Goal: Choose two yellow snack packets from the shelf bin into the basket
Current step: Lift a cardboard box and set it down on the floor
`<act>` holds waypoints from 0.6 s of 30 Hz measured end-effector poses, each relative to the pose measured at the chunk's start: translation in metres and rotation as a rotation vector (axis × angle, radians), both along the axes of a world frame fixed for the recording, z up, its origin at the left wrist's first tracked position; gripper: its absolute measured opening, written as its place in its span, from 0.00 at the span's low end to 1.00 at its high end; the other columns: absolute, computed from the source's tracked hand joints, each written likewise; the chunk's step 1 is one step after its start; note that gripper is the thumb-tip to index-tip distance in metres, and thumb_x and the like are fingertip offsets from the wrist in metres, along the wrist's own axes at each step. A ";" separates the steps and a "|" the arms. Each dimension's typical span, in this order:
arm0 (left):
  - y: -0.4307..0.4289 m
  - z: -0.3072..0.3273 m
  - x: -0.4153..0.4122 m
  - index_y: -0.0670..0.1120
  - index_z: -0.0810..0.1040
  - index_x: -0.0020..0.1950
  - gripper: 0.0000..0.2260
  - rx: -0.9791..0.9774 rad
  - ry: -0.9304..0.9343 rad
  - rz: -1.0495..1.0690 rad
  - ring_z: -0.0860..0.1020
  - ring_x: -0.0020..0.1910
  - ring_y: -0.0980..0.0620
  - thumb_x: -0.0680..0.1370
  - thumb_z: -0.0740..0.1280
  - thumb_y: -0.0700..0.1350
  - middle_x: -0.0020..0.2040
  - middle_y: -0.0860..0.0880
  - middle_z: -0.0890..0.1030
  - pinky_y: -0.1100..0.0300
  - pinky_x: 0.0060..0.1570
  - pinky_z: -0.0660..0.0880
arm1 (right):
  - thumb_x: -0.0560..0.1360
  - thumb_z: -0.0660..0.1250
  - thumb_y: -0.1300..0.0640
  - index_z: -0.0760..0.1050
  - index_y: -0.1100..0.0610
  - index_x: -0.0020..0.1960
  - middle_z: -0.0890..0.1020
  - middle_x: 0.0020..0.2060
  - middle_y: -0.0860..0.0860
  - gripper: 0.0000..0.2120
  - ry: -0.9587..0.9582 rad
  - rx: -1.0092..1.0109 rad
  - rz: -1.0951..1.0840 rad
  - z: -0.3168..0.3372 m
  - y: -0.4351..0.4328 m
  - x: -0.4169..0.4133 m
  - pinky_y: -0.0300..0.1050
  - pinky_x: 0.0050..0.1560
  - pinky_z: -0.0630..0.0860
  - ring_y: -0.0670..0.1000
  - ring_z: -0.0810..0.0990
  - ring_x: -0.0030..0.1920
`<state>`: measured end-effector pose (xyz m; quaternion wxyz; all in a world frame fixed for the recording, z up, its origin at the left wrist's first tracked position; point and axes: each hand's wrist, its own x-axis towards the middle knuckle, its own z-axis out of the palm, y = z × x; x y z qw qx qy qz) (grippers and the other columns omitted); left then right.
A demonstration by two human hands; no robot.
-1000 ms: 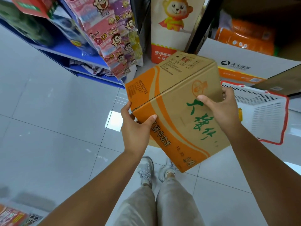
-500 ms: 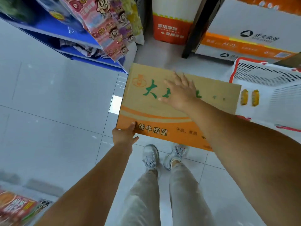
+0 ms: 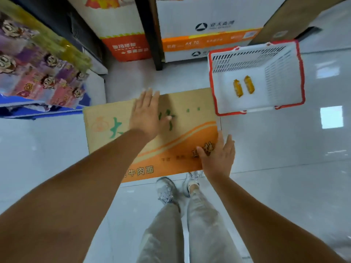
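Far left, bright snack packs [image 3: 39,80] crowd the blue shelf [image 3: 38,112]. Centre, the left hand [image 3: 146,114] lies flat on top of the box [image 3: 190,114], fingers straight and relaxed, gripping nothing. The right hand [image 3: 218,158] rests against the box's right edge, fingers straight, thumb on the top face. Just right, touching the box's corner, sits the basket [image 3: 301,73], with two yellow packets [image 3: 238,88] lying side by side on its floor.

The cardboard box [image 3: 190,103] reads "牛肉面"; the white carton [image 3: 180,16] reads "A4 70".
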<state>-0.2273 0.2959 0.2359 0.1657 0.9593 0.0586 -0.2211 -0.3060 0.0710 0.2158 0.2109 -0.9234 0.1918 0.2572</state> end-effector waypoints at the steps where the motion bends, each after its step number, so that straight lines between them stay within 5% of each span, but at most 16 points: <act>1: -0.012 -0.001 0.017 0.45 0.47 0.81 0.38 0.012 0.033 -0.050 0.44 0.81 0.45 0.80 0.61 0.61 0.82 0.43 0.48 0.47 0.79 0.46 | 0.73 0.70 0.38 0.50 0.52 0.81 0.50 0.80 0.60 0.46 0.024 0.052 -0.107 -0.001 -0.004 -0.003 0.60 0.78 0.50 0.62 0.49 0.79; 5: -0.053 -0.006 0.067 0.47 0.49 0.81 0.41 0.034 0.195 -0.189 0.52 0.80 0.44 0.77 0.61 0.67 0.81 0.45 0.54 0.44 0.77 0.52 | 0.69 0.74 0.37 0.48 0.47 0.81 0.57 0.78 0.60 0.51 0.247 0.333 -0.646 -0.004 -0.015 -0.015 0.61 0.67 0.71 0.64 0.67 0.73; 9: -0.076 -0.012 0.078 0.49 0.60 0.78 0.42 0.061 0.248 -0.149 0.66 0.72 0.41 0.72 0.68 0.69 0.75 0.45 0.67 0.45 0.69 0.66 | 0.72 0.76 0.50 0.65 0.51 0.74 0.79 0.61 0.55 0.35 0.262 0.729 -1.061 -0.009 -0.015 -0.023 0.50 0.37 0.83 0.60 0.82 0.55; 14: -0.063 -0.002 0.072 0.48 0.66 0.73 0.43 0.045 0.158 -0.053 0.69 0.69 0.42 0.66 0.76 0.67 0.70 0.44 0.72 0.47 0.65 0.69 | 0.72 0.77 0.54 0.73 0.50 0.67 0.82 0.50 0.45 0.26 0.082 0.757 -1.073 0.010 0.006 -0.036 0.53 0.43 0.85 0.49 0.83 0.48; 18: -0.017 0.032 0.059 0.47 0.69 0.72 0.42 -0.103 0.136 0.067 0.72 0.65 0.49 0.64 0.80 0.61 0.67 0.48 0.73 0.56 0.57 0.70 | 0.74 0.74 0.53 0.63 0.44 0.75 0.80 0.47 0.37 0.34 0.042 0.698 -1.000 0.051 0.051 -0.059 0.55 0.56 0.81 0.46 0.83 0.49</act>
